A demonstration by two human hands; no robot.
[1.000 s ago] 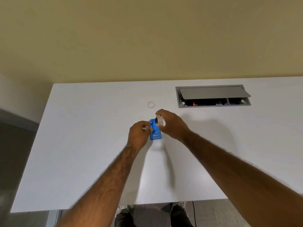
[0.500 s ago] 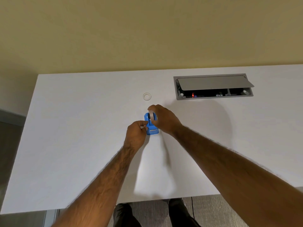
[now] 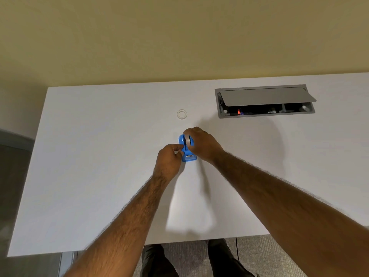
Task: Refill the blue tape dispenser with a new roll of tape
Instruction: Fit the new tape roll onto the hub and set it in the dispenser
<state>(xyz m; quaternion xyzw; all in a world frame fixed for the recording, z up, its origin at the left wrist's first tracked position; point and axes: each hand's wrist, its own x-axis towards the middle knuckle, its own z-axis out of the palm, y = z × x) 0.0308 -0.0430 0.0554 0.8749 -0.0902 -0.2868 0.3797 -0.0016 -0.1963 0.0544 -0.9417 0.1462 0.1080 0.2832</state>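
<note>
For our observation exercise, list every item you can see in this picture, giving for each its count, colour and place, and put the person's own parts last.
Table: one, white, fills the middle of the view.
Tape dispenser: one, blue, on the table at centre, between both hands.
Tape roll: one, pale with a dark core, seated in the dispenser's far end.
Ring: one, whitish, flat on the table beyond the dispenser; possibly an empty tape core.
Cable box: one, grey, recessed at the table's far right, lid propped open.
Wall: yellowish, behind the table.
Left hand: one, gripping the dispenser's left side.
Right hand: one, on the roll.
Legs: dark trousers, below the table edge.
</note>
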